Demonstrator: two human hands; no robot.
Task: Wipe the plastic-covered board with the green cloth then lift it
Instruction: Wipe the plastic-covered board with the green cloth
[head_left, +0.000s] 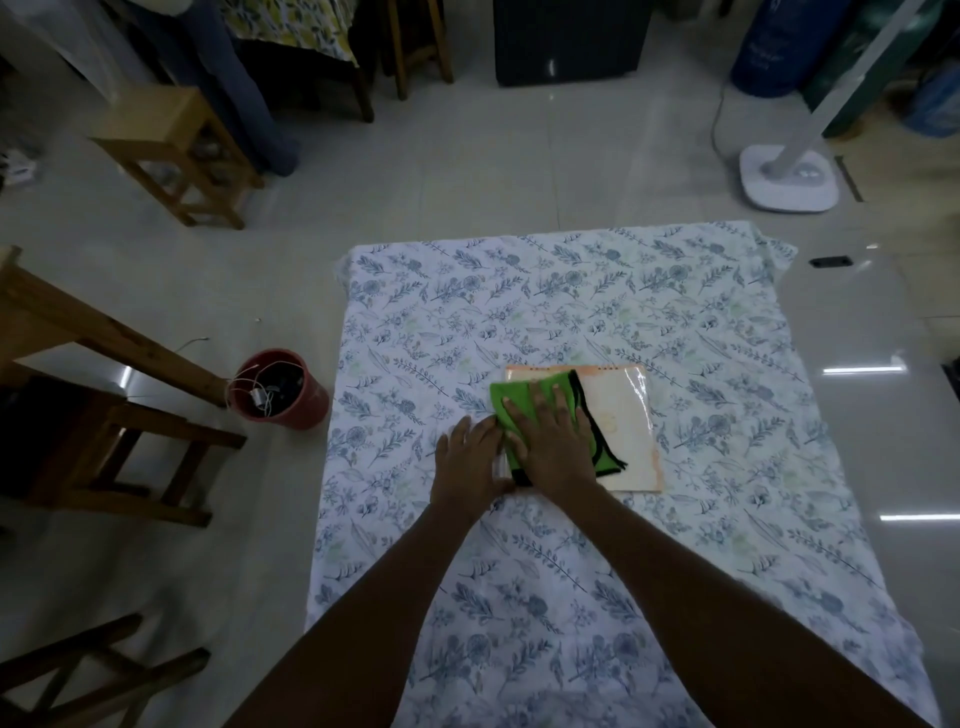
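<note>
A pale board under clear plastic (621, 415) lies flat on a floral sheet (571, 301) spread over the floor. A green cloth with black trim (519, 397) covers the board's left half. My right hand (553, 441) lies flat on the cloth, palm down, fingers spread and pointing away from me. My left hand (470, 460) rests at the board's left edge, its fingers touching the plastic rim and the cloth's side. The board's left portion is hidden by the cloth and the hands.
A red bucket with wires (278, 389) stands on the tiles left of the sheet. Wooden stools (171, 150) and a wooden frame (104, 426) are at the left. A white fan base (787, 179) sits at the far right.
</note>
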